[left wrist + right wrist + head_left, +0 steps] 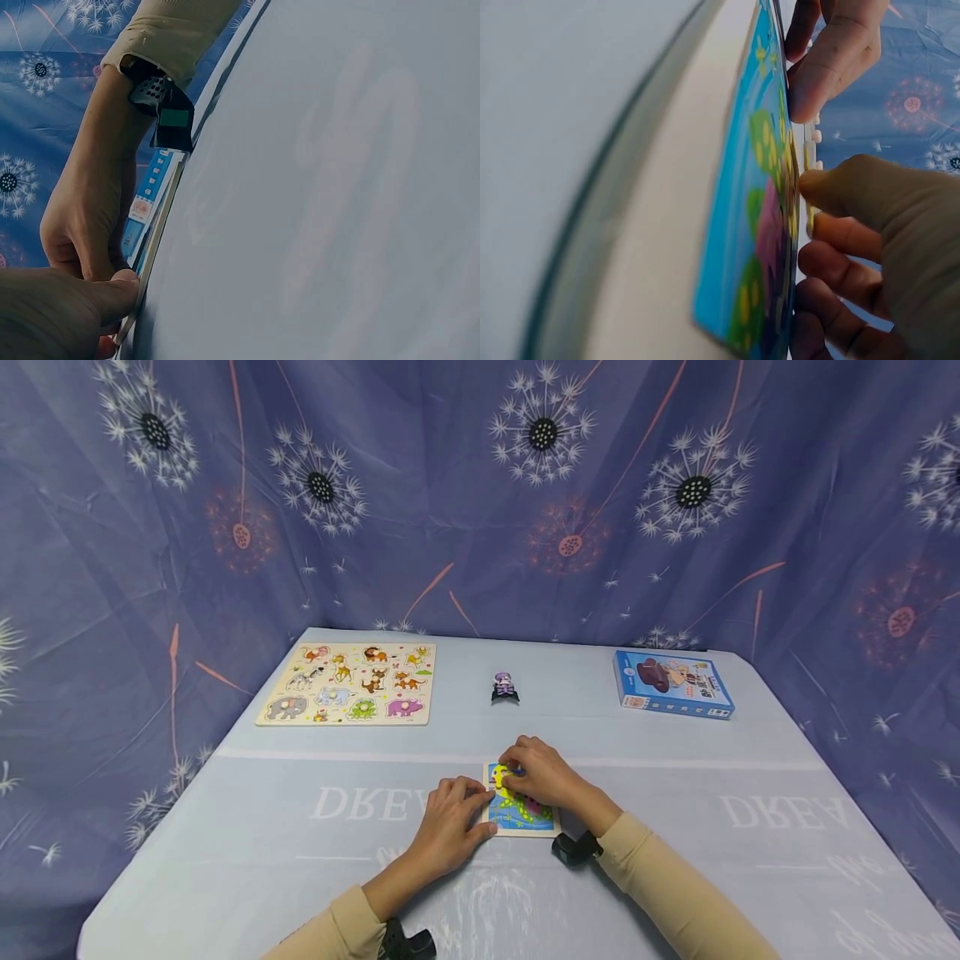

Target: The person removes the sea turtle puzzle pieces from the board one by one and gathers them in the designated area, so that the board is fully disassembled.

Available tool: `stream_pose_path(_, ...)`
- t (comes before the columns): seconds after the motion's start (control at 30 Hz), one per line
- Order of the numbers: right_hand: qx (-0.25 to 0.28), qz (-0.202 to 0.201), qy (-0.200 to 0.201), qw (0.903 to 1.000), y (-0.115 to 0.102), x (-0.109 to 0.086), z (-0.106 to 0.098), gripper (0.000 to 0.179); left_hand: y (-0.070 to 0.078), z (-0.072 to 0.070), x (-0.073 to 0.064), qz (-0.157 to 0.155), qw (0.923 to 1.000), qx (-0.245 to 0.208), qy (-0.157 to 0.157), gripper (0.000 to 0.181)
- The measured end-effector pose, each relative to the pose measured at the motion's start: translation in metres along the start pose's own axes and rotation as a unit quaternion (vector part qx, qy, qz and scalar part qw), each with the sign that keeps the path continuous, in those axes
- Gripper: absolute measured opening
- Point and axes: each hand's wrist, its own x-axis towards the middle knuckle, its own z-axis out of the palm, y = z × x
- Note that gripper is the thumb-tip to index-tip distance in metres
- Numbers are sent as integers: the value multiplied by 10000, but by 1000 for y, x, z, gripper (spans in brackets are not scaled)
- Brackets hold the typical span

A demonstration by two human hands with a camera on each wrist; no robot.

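A small jigsaw puzzle [517,822] with a pale frame and a blue picture of a green-spotted, yellow-headed turtle lies on the table. Along its left edge rests my left hand [448,827], with relaxed fingers touching the border and the thumb near the lower left corner. My right hand [543,772] reaches over the upper right part of the picture. Its thumb and index finger pinch a puzzle piece at the turtle's yellow head, mostly hidden by the fingers. In the right wrist view the puzzle [739,247] shows edge-on beside the right hand's fingertips [821,184].
A wooden animal peg board [352,693] lies at the back left. Behind the puzzle stands a small purple-and-black figurine [504,687]. Toward the back right is a blue box [673,683]. A dandelion-patterned curtain [450,502] hangs behind the table [262,852].
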Motion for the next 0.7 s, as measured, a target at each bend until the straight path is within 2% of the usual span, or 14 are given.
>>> stream_pose_path(0.2, 286, 187, 89, 9994, 5, -9, -7, 27, -1, 1, 0, -2, 10000, 2, 14, 41)
stream_pose_path(0.37, 518, 426, 199, 9975, 16, -25, -21, 26, 0, 1, 0, -17, 10000, -29, 45, 41)
stream_pose_path(0.7, 365, 683, 355, 9964, 60, -63, -42, 26, 1, 1, -1, -47, 9999, -70, 64, 42)
